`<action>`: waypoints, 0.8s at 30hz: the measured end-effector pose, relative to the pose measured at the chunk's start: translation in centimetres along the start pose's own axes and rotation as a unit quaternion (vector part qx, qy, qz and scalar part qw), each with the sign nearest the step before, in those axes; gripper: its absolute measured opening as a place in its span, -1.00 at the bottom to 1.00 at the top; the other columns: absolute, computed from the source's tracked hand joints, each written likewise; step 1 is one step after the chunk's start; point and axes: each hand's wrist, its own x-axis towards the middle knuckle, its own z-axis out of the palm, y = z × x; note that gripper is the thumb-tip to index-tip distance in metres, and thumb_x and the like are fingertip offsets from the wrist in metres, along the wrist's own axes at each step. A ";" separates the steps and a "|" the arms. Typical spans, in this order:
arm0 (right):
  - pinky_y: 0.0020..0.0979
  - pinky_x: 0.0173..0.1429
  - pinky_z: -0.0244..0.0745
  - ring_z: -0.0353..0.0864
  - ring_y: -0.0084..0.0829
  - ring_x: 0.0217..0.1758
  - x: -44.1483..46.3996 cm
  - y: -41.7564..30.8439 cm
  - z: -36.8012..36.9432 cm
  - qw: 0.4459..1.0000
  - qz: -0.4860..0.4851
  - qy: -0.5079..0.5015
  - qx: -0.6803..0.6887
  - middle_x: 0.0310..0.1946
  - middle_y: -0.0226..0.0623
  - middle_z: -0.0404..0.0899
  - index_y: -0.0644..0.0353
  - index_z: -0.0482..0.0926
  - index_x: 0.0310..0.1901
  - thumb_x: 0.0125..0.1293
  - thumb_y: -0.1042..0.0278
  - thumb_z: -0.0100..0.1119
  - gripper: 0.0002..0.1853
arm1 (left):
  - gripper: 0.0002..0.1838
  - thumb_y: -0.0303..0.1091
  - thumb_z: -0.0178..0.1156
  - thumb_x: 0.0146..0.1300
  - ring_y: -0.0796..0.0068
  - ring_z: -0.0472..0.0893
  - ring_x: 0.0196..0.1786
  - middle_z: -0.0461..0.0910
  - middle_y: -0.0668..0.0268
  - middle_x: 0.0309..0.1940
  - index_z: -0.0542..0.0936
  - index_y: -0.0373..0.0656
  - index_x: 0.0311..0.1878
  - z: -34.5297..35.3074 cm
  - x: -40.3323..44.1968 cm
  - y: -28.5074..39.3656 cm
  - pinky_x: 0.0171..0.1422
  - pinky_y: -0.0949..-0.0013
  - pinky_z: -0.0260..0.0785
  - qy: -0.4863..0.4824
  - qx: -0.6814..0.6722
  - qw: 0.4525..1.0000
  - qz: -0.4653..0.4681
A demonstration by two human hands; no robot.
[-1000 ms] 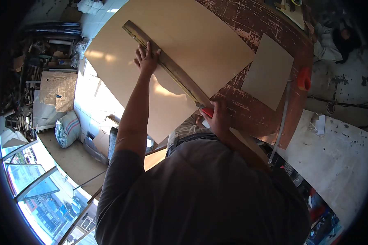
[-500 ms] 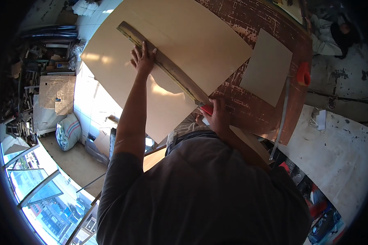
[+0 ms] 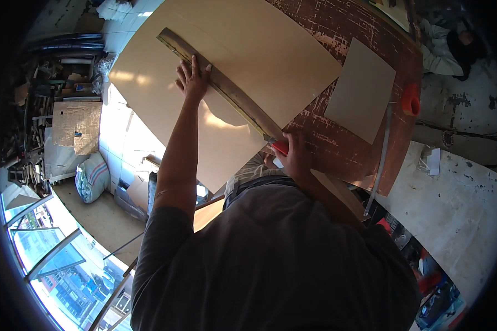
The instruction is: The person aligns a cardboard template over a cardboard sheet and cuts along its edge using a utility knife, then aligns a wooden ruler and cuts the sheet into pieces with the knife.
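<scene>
A large tan board (image 3: 254,49) lies on the scratched reddish-brown table (image 3: 337,154). Across it, slanting from upper left to lower right, rests a long brown straightedge (image 3: 237,96) with a yellowish edge. My left hand (image 3: 194,81) presses on its upper part, fingers spread. At its lower end, my right hand (image 3: 296,157) is closed round a red-handled cutter (image 3: 280,147), whose tip is at the straightedge's edge near the board's corner. A smaller grey-tan sheet (image 3: 361,91) lies to the right.
A red tape roll (image 3: 410,100) sits at the table's right edge, near a thin metal strip (image 3: 382,160). Beyond is a pale stained surface (image 3: 453,204). At left are scrap shelves (image 3: 44,110) and a white sack (image 3: 93,177). Another person (image 3: 461,47) is at upper right.
Since the first frame the whole view has shifted slightly, with board and hands a little further left. Both hands keep their places on the straightedge and cutter.
</scene>
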 end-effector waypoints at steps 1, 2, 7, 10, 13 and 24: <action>-0.09 -0.13 0.65 0.65 -0.02 -0.05 0.0 0.0 0.1 1.000 -0.004 0.007 0.002 0.02 -0.12 0.44 0.11 0.45 0.12 0.13 0.07 0.48 -0.41 | -0.14 0.47 -0.16 0.36 -0.04 -0.32 0.67 -0.25 0.11 0.65 -0.05 0.38 0.62 0.0 0.0 0.0 0.59 -0.28 -0.41 0.001 0.000 1.000 0.001; -0.08 -0.13 0.64 0.65 -0.02 -0.05 -0.1 0.0 0.1 1.000 -0.008 0.013 0.004 0.02 -0.12 0.44 0.11 0.45 0.11 0.13 0.07 0.48 -0.41 | -0.14 0.47 -0.16 0.36 -0.04 -0.32 0.67 -0.25 0.11 0.65 -0.05 0.38 0.62 0.0 0.0 0.0 0.59 -0.28 -0.41 0.001 0.000 1.000 0.001; -0.09 -0.15 0.66 0.66 -0.04 -0.06 0.0 0.4 0.3 1.000 0.001 0.004 0.007 0.05 -0.13 0.43 0.07 0.47 0.12 0.11 0.04 0.49 -0.40 | -0.13 0.47 -0.15 0.36 -0.05 -0.32 0.66 -0.27 0.11 0.65 -0.06 0.37 0.62 -0.1 -0.1 -0.1 0.59 -0.29 -0.40 -0.006 -0.008 1.000 0.001; -0.11 -0.16 0.68 0.68 -0.06 -0.07 -0.1 0.5 0.4 1.000 0.002 0.000 -0.006 0.08 -0.13 0.42 0.03 0.48 0.14 0.11 -0.01 0.49 -0.38 | -0.14 0.46 -0.14 0.36 -0.06 -0.32 0.66 -0.26 0.11 0.65 -0.05 0.36 0.62 -0.1 -0.1 0.0 0.59 -0.29 -0.40 -0.004 -0.003 1.000 -0.001; -0.09 -0.14 0.65 0.66 -0.03 -0.06 -0.1 0.2 0.2 1.000 0.006 0.002 0.000 0.06 -0.11 0.42 0.08 0.48 0.12 0.10 0.02 0.49 -0.39 | -0.15 0.45 -0.15 0.37 -0.06 -0.30 0.66 -0.26 0.10 0.65 -0.05 0.36 0.62 0.0 -0.1 0.1 0.59 -0.29 -0.39 0.001 0.002 1.000 0.002; -0.09 -0.10 0.62 0.65 -0.01 -0.05 -0.2 0.3 0.1 1.000 -0.007 0.012 0.005 0.05 -0.09 0.41 0.12 0.48 0.13 0.09 0.06 0.51 -0.38 | -0.16 0.43 -0.16 0.39 -0.06 -0.29 0.66 -0.25 0.11 0.65 -0.06 0.36 0.62 0.1 -0.1 0.0 0.59 -0.30 -0.39 0.005 0.003 1.000 0.002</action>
